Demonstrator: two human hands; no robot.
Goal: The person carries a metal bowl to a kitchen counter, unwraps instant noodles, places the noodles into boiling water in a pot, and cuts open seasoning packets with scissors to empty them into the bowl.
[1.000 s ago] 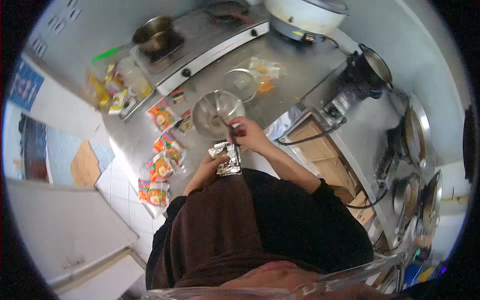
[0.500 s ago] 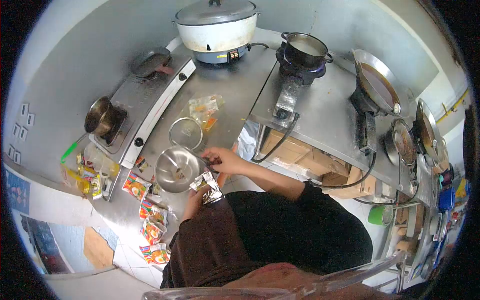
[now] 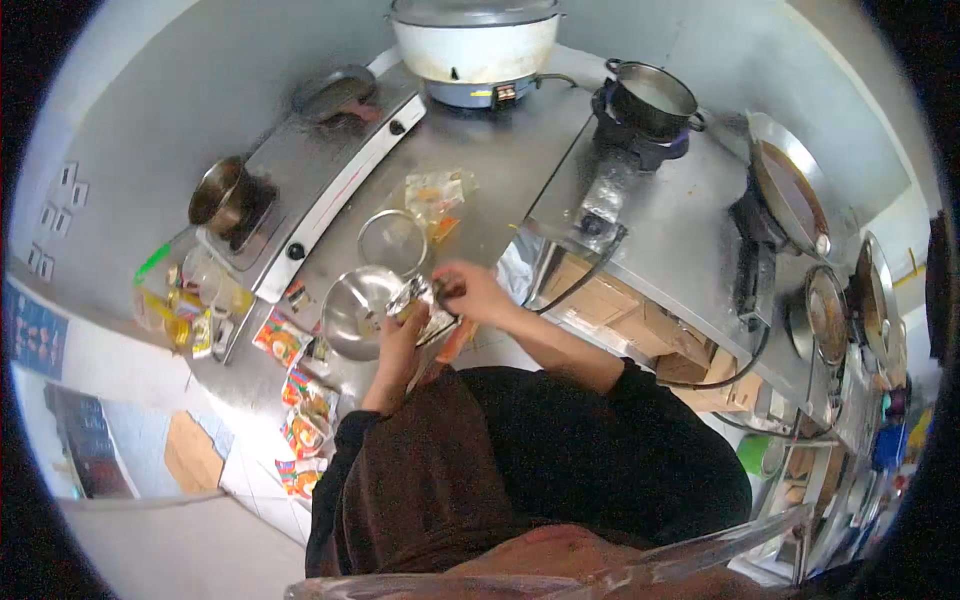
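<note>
Over the right side of a shiny metal bowl [image 3: 352,322], my left hand [image 3: 400,345] grips a small silver packet [image 3: 432,322]. My right hand [image 3: 468,292] is closed beside the packet's upper edge; its fingertips are blurred, and what they pinch is too small to make out. A spoon and some small bits lie in the bowl. Just behind the bowl is a round strainer [image 3: 393,243]. Orange-and-white noodle packets [image 3: 283,340] run down the counter's left edge.
A two-burner stove [image 3: 345,190] with a small pot [image 3: 220,195] stands at the left. Behind is a large rice cooker [image 3: 478,50]. A black pot [image 3: 652,100] and a wok [image 3: 790,190] sit on burners at the right. Opened wrappers [image 3: 435,198] lie mid-counter.
My left hand has lifted the silver packet up and over the bowl's right side. My right hand has left the bowl's handle and come to the packet. The view has shifted slightly.
</note>
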